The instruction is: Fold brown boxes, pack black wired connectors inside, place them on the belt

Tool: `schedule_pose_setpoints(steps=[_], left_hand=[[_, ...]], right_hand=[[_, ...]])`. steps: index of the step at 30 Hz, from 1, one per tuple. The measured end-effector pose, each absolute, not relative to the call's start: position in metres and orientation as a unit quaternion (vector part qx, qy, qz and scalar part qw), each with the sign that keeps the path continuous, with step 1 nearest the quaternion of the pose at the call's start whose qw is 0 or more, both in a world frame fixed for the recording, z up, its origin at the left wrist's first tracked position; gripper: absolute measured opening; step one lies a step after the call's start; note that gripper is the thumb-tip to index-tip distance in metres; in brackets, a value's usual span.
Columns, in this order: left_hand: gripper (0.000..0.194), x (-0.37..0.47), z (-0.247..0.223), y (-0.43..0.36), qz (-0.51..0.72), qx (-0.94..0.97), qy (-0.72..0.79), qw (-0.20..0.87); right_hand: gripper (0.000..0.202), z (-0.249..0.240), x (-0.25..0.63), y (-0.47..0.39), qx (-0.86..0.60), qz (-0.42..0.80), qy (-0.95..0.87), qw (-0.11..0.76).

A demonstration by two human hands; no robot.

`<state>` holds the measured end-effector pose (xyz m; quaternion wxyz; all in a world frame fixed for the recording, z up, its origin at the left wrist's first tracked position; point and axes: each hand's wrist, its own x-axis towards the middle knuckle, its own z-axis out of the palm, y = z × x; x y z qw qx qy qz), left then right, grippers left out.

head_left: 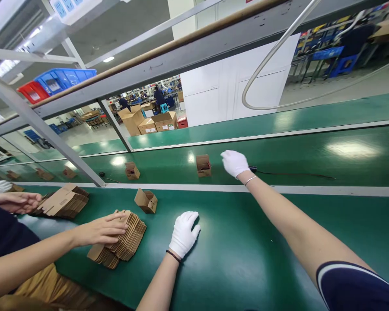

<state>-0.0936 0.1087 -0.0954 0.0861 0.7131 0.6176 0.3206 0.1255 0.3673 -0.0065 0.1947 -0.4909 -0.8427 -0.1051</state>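
My left hand (184, 233), in a white glove, rests on the green work surface with its thumb apart from the fingers and holds nothing. Over the green belt, my gloved right hand (235, 163) has its fingers curled together; whatever may be inside them is hidden. Just left of it stands an open cardboard box (203, 166) with something dark and reddish inside. A black cylindrical part (253, 168) shows beside my right wrist, its thin cable trailing right along the belt. Another small open box (146, 201) sits on the work surface, left of my left hand.
At left, a co-worker's bare hand (100, 229) lies on a stack of flattened cartons (129, 237). Another carton stack (65, 201) is farther left, near other hands. More boxes (132, 170) stand along the belt. A metal post (52, 129) and a hanging white cable (256, 82) cross the view.
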Motion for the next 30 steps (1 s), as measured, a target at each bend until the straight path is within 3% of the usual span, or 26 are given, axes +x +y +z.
schedule_pose_setpoints(steps=[4,9,16,19,21,25,30], left_hand=[[0.041,-0.094,-0.094,0.110,0.348,0.695,0.616,0.127],[0.037,-0.085,-0.086,0.109,0.382,0.655,0.630,0.170],[0.055,-0.020,-0.043,0.123,0.596,0.437,0.538,0.405],[0.047,-0.018,-0.021,0.127,0.687,0.346,0.485,0.416],[0.044,-0.032,-0.011,0.121,0.718,0.306,0.461,0.422],[0.052,-0.066,-0.002,0.097,0.677,0.318,0.404,0.527],[0.050,-0.069,0.003,0.076,0.488,0.439,0.461,0.597]], right_hand=[[0.027,-0.017,0.190,0.365,-0.614,-0.055,-0.775,0.139],[0.033,-0.021,0.188,0.340,-0.607,0.009,-0.784,0.129],[0.041,-0.020,0.099,0.239,-0.451,0.027,-0.863,0.225],[0.040,-0.017,0.083,0.188,-0.337,-0.013,-0.905,0.259],[0.037,-0.008,0.085,0.167,-0.307,-0.013,-0.922,0.234],[0.031,0.020,0.101,0.152,-0.234,0.016,-0.951,0.201],[0.038,0.047,0.108,0.154,-0.215,0.007,-0.944,0.250]])
